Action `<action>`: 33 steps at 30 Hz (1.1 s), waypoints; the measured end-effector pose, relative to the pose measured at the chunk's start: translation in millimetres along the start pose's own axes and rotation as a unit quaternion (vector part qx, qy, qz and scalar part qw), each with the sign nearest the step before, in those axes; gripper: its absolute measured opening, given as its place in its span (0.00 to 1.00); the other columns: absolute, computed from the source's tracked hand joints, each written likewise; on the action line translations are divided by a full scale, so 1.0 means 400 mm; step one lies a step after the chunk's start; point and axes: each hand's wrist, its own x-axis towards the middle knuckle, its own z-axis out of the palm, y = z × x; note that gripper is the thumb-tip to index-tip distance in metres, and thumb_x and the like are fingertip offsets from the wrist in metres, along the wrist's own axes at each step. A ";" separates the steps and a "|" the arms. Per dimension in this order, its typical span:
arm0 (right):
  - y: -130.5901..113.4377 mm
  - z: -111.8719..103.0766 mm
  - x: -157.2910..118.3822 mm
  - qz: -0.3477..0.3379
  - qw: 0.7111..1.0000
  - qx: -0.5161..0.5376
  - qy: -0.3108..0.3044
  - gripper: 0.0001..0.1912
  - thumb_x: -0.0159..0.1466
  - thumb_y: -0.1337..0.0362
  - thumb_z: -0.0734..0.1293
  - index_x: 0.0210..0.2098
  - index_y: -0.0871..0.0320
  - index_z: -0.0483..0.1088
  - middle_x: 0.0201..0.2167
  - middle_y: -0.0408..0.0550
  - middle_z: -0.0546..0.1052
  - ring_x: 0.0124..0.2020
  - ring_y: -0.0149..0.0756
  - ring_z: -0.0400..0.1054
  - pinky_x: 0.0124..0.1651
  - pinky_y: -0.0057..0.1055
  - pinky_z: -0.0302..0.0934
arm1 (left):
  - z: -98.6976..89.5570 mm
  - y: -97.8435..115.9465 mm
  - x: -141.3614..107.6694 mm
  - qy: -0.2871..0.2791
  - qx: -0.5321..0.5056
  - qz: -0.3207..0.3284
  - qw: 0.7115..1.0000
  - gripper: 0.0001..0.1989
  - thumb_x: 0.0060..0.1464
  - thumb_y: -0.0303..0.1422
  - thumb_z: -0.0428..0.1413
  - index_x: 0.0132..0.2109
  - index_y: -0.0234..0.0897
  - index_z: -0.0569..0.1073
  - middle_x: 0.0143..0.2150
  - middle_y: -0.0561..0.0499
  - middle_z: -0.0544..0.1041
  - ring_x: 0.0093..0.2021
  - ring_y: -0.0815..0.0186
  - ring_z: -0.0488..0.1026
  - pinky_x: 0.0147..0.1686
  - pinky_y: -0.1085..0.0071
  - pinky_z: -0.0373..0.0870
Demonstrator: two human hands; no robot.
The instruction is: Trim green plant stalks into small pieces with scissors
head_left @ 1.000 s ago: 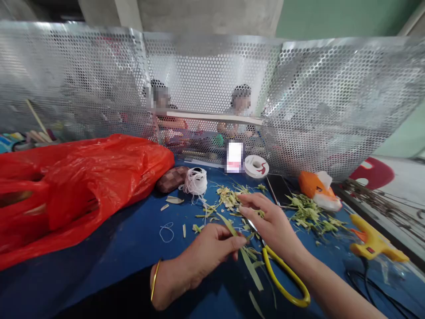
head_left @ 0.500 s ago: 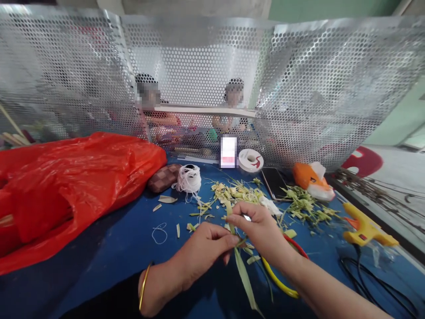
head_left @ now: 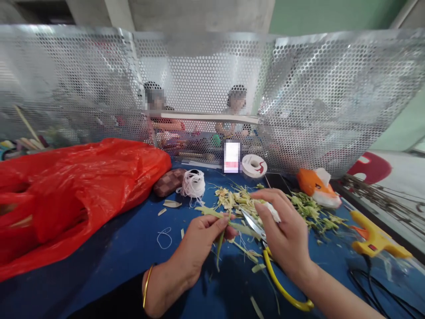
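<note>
My left hand, a gold bangle at its wrist, pinches crossed strips of pale green leaf between thumb and fingers. One strip points up and left, another hangs down, and a broad one reaches to the right. My right hand is apart from the strips, thumb and fingers separated, with nothing visible in it. Just under and beside it lie yellow-handled scissors, the blades pointing up and left. Past the hands, leaf scraps are piled on the blue table.
A red plastic bag covers the left side. Farther back are white string, a checked pouch, a lit phone screen and a ribbon spool. A yellow glue gun and tissue pack lie right. Two people sit behind the perforated screen.
My right hand has let go of the leaf strip and moved right, its fingers parting. The left hand keeps its pinch; the strips now lie crossed. The scissor blades have come into sight.
</note>
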 end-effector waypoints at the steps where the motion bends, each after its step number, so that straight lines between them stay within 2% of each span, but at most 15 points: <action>1: -0.008 -0.003 -0.005 -0.033 0.999 -0.001 0.009 0.06 0.66 0.67 0.62 0.33 0.56 0.69 0.30 0.46 0.73 0.34 0.36 0.67 0.39 0.32 0.59 | -0.006 0.005 0.003 0.011 -0.025 0.013 1.000 0.14 0.48 0.42 0.63 0.31 0.34 0.80 0.31 0.47 0.79 0.34 0.66 0.71 0.38 0.71 0.64; 2: -0.017 -0.003 -0.012 -0.046 0.999 0.002 -0.020 0.08 0.65 0.68 0.62 0.29 0.56 0.67 0.26 0.44 0.72 0.30 0.35 0.66 0.35 0.31 0.58 | -0.012 0.010 0.006 0.014 -0.045 0.025 0.999 0.12 0.47 0.40 0.64 0.32 0.34 0.81 0.34 0.47 0.80 0.37 0.65 0.72 0.41 0.71 0.64; 4: -0.032 0.012 -0.032 -0.024 0.991 0.013 -0.128 0.11 0.66 0.65 0.63 0.26 0.56 0.68 0.24 0.43 0.71 0.27 0.34 0.64 0.31 0.30 0.56 | -0.018 0.020 0.007 0.005 -0.078 0.049 0.996 0.09 0.46 0.37 0.65 0.34 0.35 0.82 0.36 0.46 0.80 0.42 0.63 0.73 0.46 0.69 0.64; 6: -0.039 0.040 -0.052 0.065 0.972 0.044 -0.223 0.10 0.65 0.62 0.64 0.28 0.56 0.71 0.27 0.46 0.75 0.29 0.36 0.67 0.33 0.30 0.59 | -0.015 0.025 0.003 -0.005 -0.101 0.061 0.993 0.09 0.46 0.35 0.65 0.36 0.36 0.82 0.37 0.46 0.81 0.44 0.61 0.73 0.49 0.68 0.63; 8: -0.040 0.068 -0.068 0.145 0.951 0.111 -0.249 0.10 0.65 0.61 0.64 0.30 0.57 0.73 0.30 0.46 0.77 0.32 0.36 0.70 0.36 0.29 0.61 | -0.007 0.024 -0.004 -0.012 -0.107 0.052 0.993 0.10 0.46 0.35 0.65 0.37 0.35 0.82 0.35 0.46 0.81 0.43 0.62 0.74 0.48 0.68 0.64; 10: -0.035 0.088 -0.081 0.201 0.933 0.169 -0.247 0.12 0.65 0.60 0.63 0.29 0.58 0.74 0.29 0.46 0.77 0.34 0.37 0.70 0.38 0.29 0.62 | 0.002 0.019 -0.009 -0.019 -0.102 0.036 0.994 0.10 0.46 0.35 0.65 0.35 0.34 0.82 0.33 0.46 0.81 0.39 0.63 0.75 0.46 0.69 0.65; 13: -0.025 0.097 -0.095 0.229 0.922 0.208 -0.234 0.15 0.66 0.59 0.62 0.26 0.59 0.73 0.27 0.45 0.75 0.32 0.36 0.67 0.36 0.28 0.60 | 0.008 0.014 -0.012 -0.018 -0.111 0.012 0.994 0.13 0.43 0.35 0.66 0.38 0.35 0.82 0.29 0.47 0.81 0.35 0.64 0.74 0.40 0.70 0.67; 15: -0.020 0.095 -0.100 0.214 0.927 0.200 -0.236 0.16 0.66 0.59 0.62 0.24 0.59 0.70 0.23 0.43 0.70 0.27 0.32 0.63 0.31 0.27 0.57 | 0.007 0.014 -0.013 -0.012 -0.118 0.010 0.993 0.14 0.42 0.33 0.67 0.40 0.36 0.82 0.28 0.48 0.81 0.34 0.65 0.74 0.39 0.70 0.67; 19: -0.018 0.086 -0.104 0.169 0.936 0.169 -0.259 0.19 0.66 0.62 0.60 0.19 0.57 0.59 0.19 0.39 0.59 0.22 0.28 0.54 0.25 0.25 0.50 | 0.004 0.018 -0.016 0.006 -0.105 0.020 0.994 0.07 0.41 0.30 0.66 0.32 0.34 0.82 0.28 0.48 0.80 0.36 0.63 0.74 0.42 0.69 0.66; 21: -0.020 0.088 -0.105 0.150 0.939 0.158 -0.265 0.19 0.66 0.64 0.60 0.19 0.57 0.57 0.19 0.39 0.60 0.22 0.28 0.55 0.26 0.25 0.51 | 0.005 0.018 -0.017 0.019 -0.105 0.017 0.994 0.05 0.40 0.29 0.65 0.30 0.34 0.82 0.29 0.48 0.80 0.38 0.62 0.74 0.44 0.69 0.66; 25: -0.021 0.102 -0.110 0.115 0.954 0.126 -0.248 0.19 0.65 0.66 0.60 0.18 0.57 0.57 0.20 0.41 0.64 0.25 0.30 0.60 0.29 0.25 0.55 | 0.003 0.014 -0.011 0.026 -0.095 0.032 0.995 0.03 0.40 0.29 0.65 0.24 0.32 0.80 0.36 0.44 0.80 0.42 0.61 0.73 0.42 0.71 0.66; 28: -0.027 0.095 -0.106 0.101 0.956 0.109 -0.255 0.16 0.66 0.67 0.60 0.21 0.57 0.64 0.25 0.45 0.70 0.30 0.32 0.66 0.32 0.25 0.58 | -0.004 0.020 -0.003 0.020 -0.108 0.002 0.994 0.07 0.41 0.31 0.65 0.31 0.32 0.80 0.31 0.46 0.79 0.35 0.63 0.73 0.38 0.69 0.66; 31: -0.036 0.056 -0.087 0.054 0.963 0.056 -0.258 0.11 0.66 0.65 0.62 0.27 0.57 0.69 0.27 0.45 0.73 0.27 0.31 0.67 0.30 0.25 0.58 | -0.012 0.036 0.000 0.019 -0.111 0.018 0.993 0.13 0.44 0.31 0.64 0.39 0.33 0.78 0.28 0.50 0.77 0.30 0.67 0.72 0.35 0.71 0.65; 33: -0.037 0.026 -0.069 -0.018 0.981 0.011 -0.192 0.10 0.67 0.64 0.62 0.29 0.56 0.70 0.24 0.43 0.72 0.23 0.31 0.65 0.27 0.26 0.56 | -0.015 0.046 -0.003 0.022 -0.108 0.034 0.993 0.15 0.45 0.31 0.64 0.42 0.33 0.77 0.28 0.52 0.76 0.27 0.69 0.71 0.33 0.71 0.65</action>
